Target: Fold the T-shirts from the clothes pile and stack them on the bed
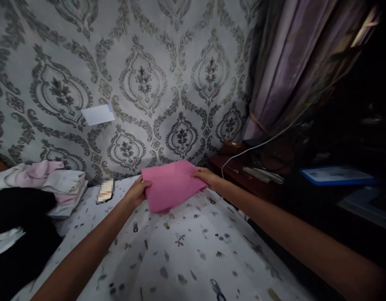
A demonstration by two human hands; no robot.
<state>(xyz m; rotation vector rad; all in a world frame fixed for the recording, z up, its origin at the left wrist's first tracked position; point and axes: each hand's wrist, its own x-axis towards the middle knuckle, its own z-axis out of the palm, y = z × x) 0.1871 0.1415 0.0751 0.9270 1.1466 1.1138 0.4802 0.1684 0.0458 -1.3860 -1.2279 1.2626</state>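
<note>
A folded pink cloth (172, 186) is stretched between my two hands near the far end of the bed. My left hand (138, 192) grips its left edge, thumb on top and the other fingers underneath. At the opposite edge, my right hand (207, 177) pinches the cloth near its upper right corner. The cloth looks flat and roughly rectangular, its lower left corner pointing toward me. Below it spreads a white bedsheet (180, 259) printed with small leaves and figures. Whether the cloth rests on the sheet or hangs just above it, I cannot tell.
Folded white and pink clothes (63, 184) are stacked at the left, behind a black garment (20, 238). A blurred-out card-like item (105, 191) lies by the wall. On the right, a dark table (258, 184) holds a blue-edged item (337, 175), and a white cable (268, 140) crosses it.
</note>
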